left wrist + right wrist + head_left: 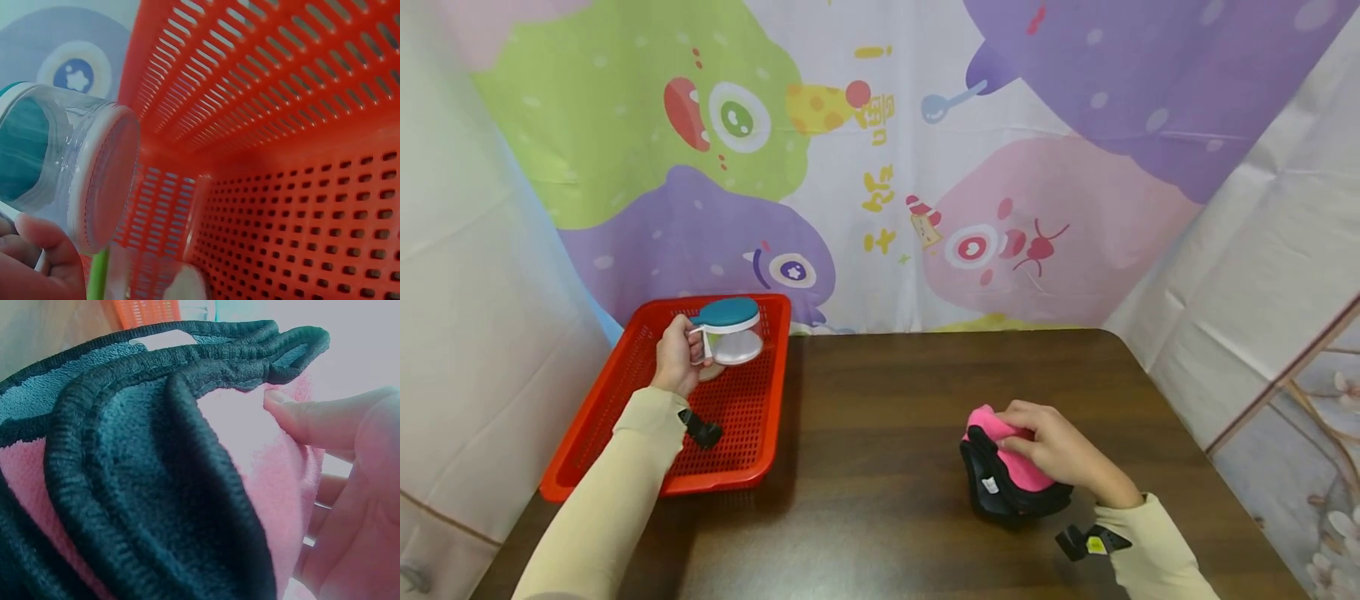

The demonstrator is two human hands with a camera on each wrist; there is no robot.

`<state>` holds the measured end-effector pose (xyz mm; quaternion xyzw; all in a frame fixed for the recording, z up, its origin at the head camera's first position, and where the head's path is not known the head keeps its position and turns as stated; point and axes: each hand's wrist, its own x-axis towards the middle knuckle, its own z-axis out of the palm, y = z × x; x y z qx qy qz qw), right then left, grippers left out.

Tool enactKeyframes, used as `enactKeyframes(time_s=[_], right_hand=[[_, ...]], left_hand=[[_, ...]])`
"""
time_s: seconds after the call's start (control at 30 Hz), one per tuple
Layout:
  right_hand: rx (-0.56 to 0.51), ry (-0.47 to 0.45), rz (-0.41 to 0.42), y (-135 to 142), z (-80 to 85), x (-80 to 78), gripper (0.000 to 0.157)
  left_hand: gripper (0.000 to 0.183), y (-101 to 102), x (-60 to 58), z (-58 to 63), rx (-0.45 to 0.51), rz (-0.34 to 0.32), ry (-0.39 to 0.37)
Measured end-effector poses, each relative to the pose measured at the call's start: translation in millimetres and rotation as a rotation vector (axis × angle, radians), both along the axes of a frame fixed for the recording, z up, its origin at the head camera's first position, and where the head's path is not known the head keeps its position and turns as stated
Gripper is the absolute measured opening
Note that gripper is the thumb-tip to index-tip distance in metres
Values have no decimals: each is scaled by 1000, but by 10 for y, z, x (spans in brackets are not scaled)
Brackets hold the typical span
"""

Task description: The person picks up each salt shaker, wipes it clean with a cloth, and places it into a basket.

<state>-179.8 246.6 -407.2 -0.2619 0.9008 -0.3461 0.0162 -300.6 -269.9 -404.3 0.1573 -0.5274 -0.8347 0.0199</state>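
Observation:
My left hand (677, 357) grips the white handle of a clear plastic jar (736, 345) with a teal lid, holding it inside the far end of the red basket (782, 358). In the left wrist view the jar's round base (112, 178) faces the basket's perforated wall. Below it in that view lies another clear item (186, 285) with a green strip beside it; its kind is unclear. On the right, my right hand (1060, 442) pinches a folded cloth (1026, 471), pink on one side and dark on the other, with black stitched edging. A small white label shows on the cloth.
The basket stands at the left of the brown wooden table (880, 467). A printed cartoon curtain (895, 292) hangs behind the table's far edge, and pale fabric walls (1247, 217) flank both sides.

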Motion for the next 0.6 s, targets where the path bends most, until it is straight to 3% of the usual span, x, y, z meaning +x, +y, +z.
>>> enactKeyframes(time_s=[0.27, 0.5, 0.6], right_hand=[[4, -1, -19, 35, 11, 15, 25], [1, -11, -16, 45, 10, 16, 25], [-6, 0, -13, 46, 4, 14, 25]], left_hand=[[37, -20, -69, -68, -16, 8, -85], [39, 9, -90, -83, -67, -122, -79], [40, 20, -136, -116, -117, -131, -111]])
